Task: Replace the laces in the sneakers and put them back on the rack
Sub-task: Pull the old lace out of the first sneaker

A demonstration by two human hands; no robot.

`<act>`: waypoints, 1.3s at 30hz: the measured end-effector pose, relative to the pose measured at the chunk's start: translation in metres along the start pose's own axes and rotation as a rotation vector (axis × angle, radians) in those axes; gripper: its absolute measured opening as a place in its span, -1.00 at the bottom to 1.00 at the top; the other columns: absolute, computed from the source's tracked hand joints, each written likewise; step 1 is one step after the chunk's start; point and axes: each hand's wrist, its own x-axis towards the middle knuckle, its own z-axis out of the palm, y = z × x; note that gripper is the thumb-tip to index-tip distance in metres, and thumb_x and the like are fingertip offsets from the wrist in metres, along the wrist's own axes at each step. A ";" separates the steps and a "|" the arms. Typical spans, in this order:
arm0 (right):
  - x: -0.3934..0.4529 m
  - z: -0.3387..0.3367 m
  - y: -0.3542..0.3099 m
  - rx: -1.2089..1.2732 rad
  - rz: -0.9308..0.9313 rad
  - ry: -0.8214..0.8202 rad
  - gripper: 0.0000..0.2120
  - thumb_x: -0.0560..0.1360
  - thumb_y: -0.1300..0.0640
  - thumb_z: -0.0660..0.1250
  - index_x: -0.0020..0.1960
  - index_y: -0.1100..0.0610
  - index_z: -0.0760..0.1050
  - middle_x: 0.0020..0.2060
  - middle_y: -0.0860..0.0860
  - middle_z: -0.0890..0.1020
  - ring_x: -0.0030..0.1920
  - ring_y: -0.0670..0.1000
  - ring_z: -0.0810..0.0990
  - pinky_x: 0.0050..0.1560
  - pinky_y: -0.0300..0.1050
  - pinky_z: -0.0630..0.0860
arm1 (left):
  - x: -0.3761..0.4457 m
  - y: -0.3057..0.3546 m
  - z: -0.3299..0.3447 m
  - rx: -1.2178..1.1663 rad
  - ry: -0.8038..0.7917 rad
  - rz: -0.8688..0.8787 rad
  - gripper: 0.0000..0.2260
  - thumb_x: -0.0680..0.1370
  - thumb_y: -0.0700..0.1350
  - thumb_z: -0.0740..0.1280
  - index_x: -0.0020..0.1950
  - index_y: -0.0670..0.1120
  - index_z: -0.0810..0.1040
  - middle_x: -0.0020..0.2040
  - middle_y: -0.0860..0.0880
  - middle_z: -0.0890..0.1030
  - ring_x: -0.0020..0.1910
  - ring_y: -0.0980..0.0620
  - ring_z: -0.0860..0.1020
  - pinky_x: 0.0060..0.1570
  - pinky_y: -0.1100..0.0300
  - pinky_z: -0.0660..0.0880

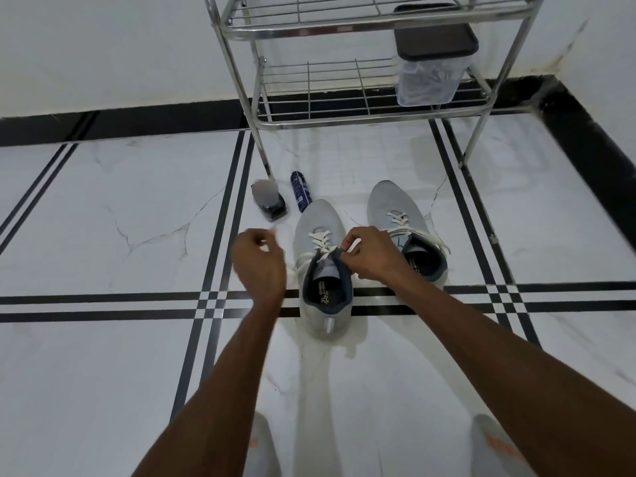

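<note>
Floor of white marble-look tile with black double stripes (103, 215). Two light grey fabric sneakers with dark blue collars stand on it, toes toward 12 o'clock. The nearer grey sneaker (323, 287) sits at centre, across the black stripes; the second grey sneaker (395, 208) is just beside it at its 2 o'clock. Both carry cream flat laces; the nearer one's cream lace (318, 239) crosses the upper eyelets, loose ends trailing toward 9 o'clock.

Right hand (373, 256): fingers curled, pinching a lace end at the top of the nearer sneaker's tongue, touching the collar edge. Left hand (260, 258): at the shoe's 9 o'clock, fingers curled in, blurred; whether it grips a lace end I cannot tell.

Chrome wire shoe rack (361, 111) stands at 12 o'clock, against the white wall. Clear plastic box with black lid (430, 63) on its lower shelf, right end. On the floor near the rack's left front leg: a dark blue cylindrical can (300, 191) lying down, and a small clear-and-black container (268, 201) at its 9 o'clock.
</note>
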 end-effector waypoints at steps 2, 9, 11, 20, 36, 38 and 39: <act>-0.001 -0.003 0.000 -0.023 -0.011 0.011 -0.89 0.40 0.03 0.47 -0.16 0.05 0.60 -0.26 0.01 0.67 -0.24 0.06 0.67 -0.11 0.04 0.66 | 0.012 -0.004 -0.009 0.163 0.089 -0.220 -0.68 0.57 -0.05 0.40 0.25 -0.18 0.57 0.20 -0.15 0.59 0.23 -0.17 0.51 0.14 0.05 0.43; -0.003 0.004 -0.005 -0.216 -0.158 -0.040 -0.82 0.47 0.13 0.36 0.05 0.00 0.47 -0.11 0.07 0.62 -0.15 0.09 0.58 -0.07 0.02 0.57 | -0.041 0.002 0.001 0.063 -0.104 0.088 -0.68 0.49 -0.11 0.40 0.19 -0.12 0.41 0.18 -0.08 0.41 0.12 -0.10 0.46 0.01 0.12 0.42; -0.003 0.007 -0.009 -0.287 -0.208 -0.074 -0.79 0.47 0.14 0.37 0.09 0.01 0.48 0.03 0.08 0.51 -0.07 0.11 0.54 -0.02 0.04 0.54 | -0.050 0.004 0.005 0.045 -0.253 0.144 -0.77 0.54 -0.05 0.39 0.10 -0.07 0.43 0.06 0.00 0.46 -0.02 0.02 0.48 -0.12 0.22 0.42; 0.001 0.020 -0.013 -0.298 -0.225 0.138 -0.82 0.56 0.10 0.31 0.01 0.17 0.63 0.09 0.14 0.45 0.00 0.13 0.55 0.03 0.01 0.55 | -0.043 -0.005 0.013 -0.063 -0.317 -0.024 -0.94 0.58 -0.13 0.42 -0.07 -0.09 0.65 -0.17 0.05 0.66 -0.17 0.10 0.62 -0.14 0.24 0.56; 0.017 0.015 -0.015 -0.182 -0.055 0.400 -0.79 0.57 0.23 0.23 0.11 0.34 0.50 0.15 0.27 0.45 0.11 0.23 0.48 0.07 -0.01 0.51 | -0.040 -0.011 0.002 -0.139 -0.323 -0.090 -0.89 0.56 -0.09 0.46 -0.15 -0.07 0.64 -0.25 0.06 0.65 -0.29 0.15 0.60 -0.34 0.40 0.47; 0.022 -0.009 -0.007 -0.083 0.044 0.565 -0.81 0.57 0.31 0.22 0.16 0.33 0.45 0.22 0.23 0.40 0.20 0.21 0.43 0.09 -0.25 0.47 | -0.041 -0.011 0.001 -0.138 -0.321 -0.101 -0.88 0.56 -0.08 0.46 -0.15 -0.06 0.63 -0.25 0.07 0.65 -0.28 0.16 0.60 -0.34 0.40 0.48; 0.023 -0.014 -0.004 -0.079 0.043 0.529 -0.79 0.58 0.32 0.23 0.20 0.30 0.48 0.26 0.19 0.38 0.25 0.19 0.40 0.13 -0.23 0.46 | -0.041 -0.012 0.002 -0.143 -0.321 -0.104 -0.88 0.56 -0.08 0.46 -0.15 -0.06 0.63 -0.25 0.07 0.65 -0.28 0.17 0.60 -0.34 0.39 0.49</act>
